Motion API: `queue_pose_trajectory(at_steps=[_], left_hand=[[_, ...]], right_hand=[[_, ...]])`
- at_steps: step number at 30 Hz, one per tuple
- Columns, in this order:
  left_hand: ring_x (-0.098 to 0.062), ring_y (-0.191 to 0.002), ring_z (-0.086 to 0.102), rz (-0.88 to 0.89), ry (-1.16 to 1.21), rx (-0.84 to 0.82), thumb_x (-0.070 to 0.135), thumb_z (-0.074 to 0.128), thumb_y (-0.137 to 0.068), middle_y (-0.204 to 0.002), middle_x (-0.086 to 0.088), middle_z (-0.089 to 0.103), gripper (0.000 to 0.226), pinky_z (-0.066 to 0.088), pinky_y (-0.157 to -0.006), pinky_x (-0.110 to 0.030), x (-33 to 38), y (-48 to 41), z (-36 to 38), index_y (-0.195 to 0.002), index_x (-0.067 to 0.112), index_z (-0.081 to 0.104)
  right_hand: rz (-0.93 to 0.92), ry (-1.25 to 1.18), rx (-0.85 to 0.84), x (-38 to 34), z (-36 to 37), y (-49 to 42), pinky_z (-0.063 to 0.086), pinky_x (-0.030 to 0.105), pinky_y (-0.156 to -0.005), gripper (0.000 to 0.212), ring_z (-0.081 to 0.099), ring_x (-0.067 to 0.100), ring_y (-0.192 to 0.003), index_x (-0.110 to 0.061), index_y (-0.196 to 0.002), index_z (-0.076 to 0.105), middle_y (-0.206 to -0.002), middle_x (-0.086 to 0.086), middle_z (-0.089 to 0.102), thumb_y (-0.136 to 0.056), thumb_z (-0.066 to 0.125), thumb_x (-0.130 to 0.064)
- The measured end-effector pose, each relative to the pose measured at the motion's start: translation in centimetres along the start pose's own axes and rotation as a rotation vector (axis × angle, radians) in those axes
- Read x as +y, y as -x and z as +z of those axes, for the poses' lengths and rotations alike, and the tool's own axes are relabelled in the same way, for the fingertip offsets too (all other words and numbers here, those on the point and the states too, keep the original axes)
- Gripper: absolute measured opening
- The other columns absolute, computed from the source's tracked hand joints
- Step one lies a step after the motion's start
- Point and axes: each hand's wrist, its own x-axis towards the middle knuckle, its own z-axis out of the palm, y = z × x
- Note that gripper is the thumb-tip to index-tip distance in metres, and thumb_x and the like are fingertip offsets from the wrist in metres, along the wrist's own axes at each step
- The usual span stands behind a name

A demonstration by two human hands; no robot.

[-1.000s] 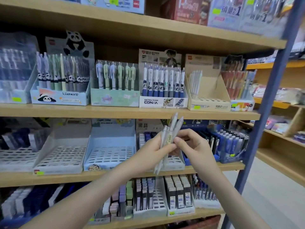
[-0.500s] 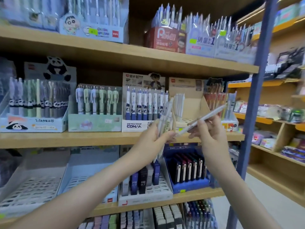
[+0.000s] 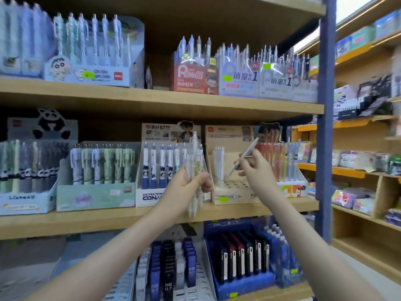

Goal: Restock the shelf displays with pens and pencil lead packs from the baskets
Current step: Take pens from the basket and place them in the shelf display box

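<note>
While the left hand (image 3: pixel 184 189) grips a bundle of pale pens (image 3: pixel 195 161), the right hand (image 3: pixel 257 170) pinches 1 white pen (image 3: pixel 245 154) over a thinly stocked beige cardboard box (image 3: pixel 227 137).

Single head-worn wide-angle view, facing the shelf unit head-on and near; middle shelf board (image 3: pixel 86 222) runs just below centre. Forearms enter from 7 and 5 o'clock, left hand (image 3: pixel 184 187) and right hand (image 3: pixel 256 168) near centre. Blue post (image 3: pixel 325 148) at 3 o'clock, side shelves (image 3: pixel 347 170) beyond it.

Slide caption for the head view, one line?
Left hand grips a bundle of pens while right hand angles one pen toward a tan display box.
</note>
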Motion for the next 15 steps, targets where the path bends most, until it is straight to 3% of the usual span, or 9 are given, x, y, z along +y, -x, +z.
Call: queue_pose_trajectory(at_steps=[3,7,9,12,15], left_hand=[[-0.005,-0.07,0.066,-0.008,0.02,0.016,0.012,0.049,-0.095,-0.073,0.003,0.065,0.013,0.052,-0.068,-0.015,-0.4,-0.6,0.1,-0.087,0.008,0.058],[-0.008,-0.073,0.068,-0.031,0.036,0.03,0.016,0.049,-0.095,-0.076,0.0,0.066,0.011,0.052,-0.067,-0.016,-0.9,-1.1,0.2,-0.093,0.008,0.057],[-0.011,-0.076,0.068,-0.047,0.046,0.038,0.018,0.05,-0.095,-0.075,0.002,0.068,0.011,0.053,-0.068,-0.018,-1.3,-1.2,0.2,-0.094,0.01,0.057],[-0.012,-0.076,0.069,-0.06,0.064,0.048,0.02,0.05,-0.095,-0.073,0.002,0.069,0.015,0.053,-0.068,-0.018,-1.6,-1.4,0.0,-0.096,0.006,0.058],[-0.012,-0.075,0.069,-0.075,0.091,0.036,0.02,0.05,-0.095,-0.071,0.004,0.069,0.016,0.054,-0.069,-0.02,-1.8,-1.6,0.0,-0.097,0.005,0.057]], right_hand=[[-0.022,0.121,-0.074,1.0,0.2,-1.3,0.056,0.045,-0.078,0.007,0.065,0.011,-0.086,-0.028,-0.101,0.053,-0.095,-0.004,0.068,-0.097,0.047,-0.027],[-0.047,0.184,-0.159,1.3,0.8,-2.0,0.05,0.025,-0.066,0.017,0.063,0.008,-0.083,-0.021,-0.114,0.054,-0.096,0.001,0.068,-0.098,0.047,-0.024],[-0.044,0.224,-0.2,1.2,1.3,-2.4,0.047,0.022,-0.064,0.023,0.062,0.012,-0.085,-0.017,-0.119,0.054,-0.095,0.001,0.065,-0.098,0.048,-0.024],[-0.056,0.335,-0.246,1.2,1.9,-2.8,0.051,0.03,-0.068,0.011,0.063,0.021,-0.085,-0.016,-0.104,0.056,-0.088,0.002,0.064,-0.096,0.05,-0.022],[-0.059,0.365,-0.234,1.0,2.0,-2.8,0.047,0.027,-0.063,0.004,0.061,0.019,-0.081,-0.017,-0.095,0.054,-0.083,0.0,0.062,-0.096,0.052,-0.02]])
